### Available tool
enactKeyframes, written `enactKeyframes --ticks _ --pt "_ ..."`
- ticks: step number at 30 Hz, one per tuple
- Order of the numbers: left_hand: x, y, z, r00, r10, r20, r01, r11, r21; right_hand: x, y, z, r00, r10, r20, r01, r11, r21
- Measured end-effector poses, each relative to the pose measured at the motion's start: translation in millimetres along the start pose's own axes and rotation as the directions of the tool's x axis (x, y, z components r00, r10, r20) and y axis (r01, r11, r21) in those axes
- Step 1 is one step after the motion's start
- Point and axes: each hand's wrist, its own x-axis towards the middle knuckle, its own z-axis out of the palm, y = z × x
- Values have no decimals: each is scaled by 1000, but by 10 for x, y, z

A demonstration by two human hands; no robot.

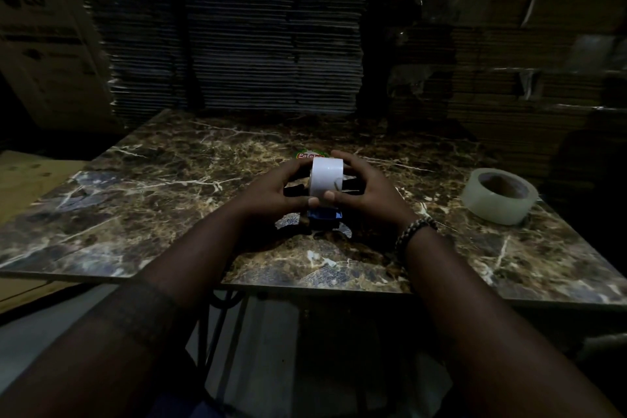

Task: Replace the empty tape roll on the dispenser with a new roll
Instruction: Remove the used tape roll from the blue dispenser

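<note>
A white roll (325, 178) stands on edge over the blue tape dispenser (325, 216) at the middle of the marble table (163, 187). My left hand (271, 193) grips the roll and dispenser from the left, its thumb on the roll's lower front. From the right, my right hand (368, 192) curls round the roll, fingers over its top and thumb at the lower front. Most of the dispenser is hidden under my hands. A clear tape roll (498, 195) with a brown core lies flat at the table's right side.
A round red and green sticker (307, 155) lies on the table just behind my hands. Stacks of flattened cardboard (237, 27) rise behind the table. A large carton (44, 37) stands at the far left. The room is dim.
</note>
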Motion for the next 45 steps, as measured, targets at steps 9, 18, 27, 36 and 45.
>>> enactKeyframes --ticks 9,18,27,36,45 --pt "40 -33 -29 1000 -6 -22 6 1000 9 40 23 7 1000 16 6 -16 1000 3" --pt "82 -28 15 998 -5 -58 -2 992 -129 86 -35 79 990 125 -67 -115 984 138" --pt "201 85 22 995 -55 -81 36 975 -221 212 -133 127 976 170 -134 -147 975 163" --pt "288 93 -195 957 -130 -261 32 936 -349 213 -123 246 979 108 -174 -121 991 -63" --pt "342 16 -346 843 -53 -536 -5 994 -106 151 -114 330 979 -167 -114 100 891 -443"
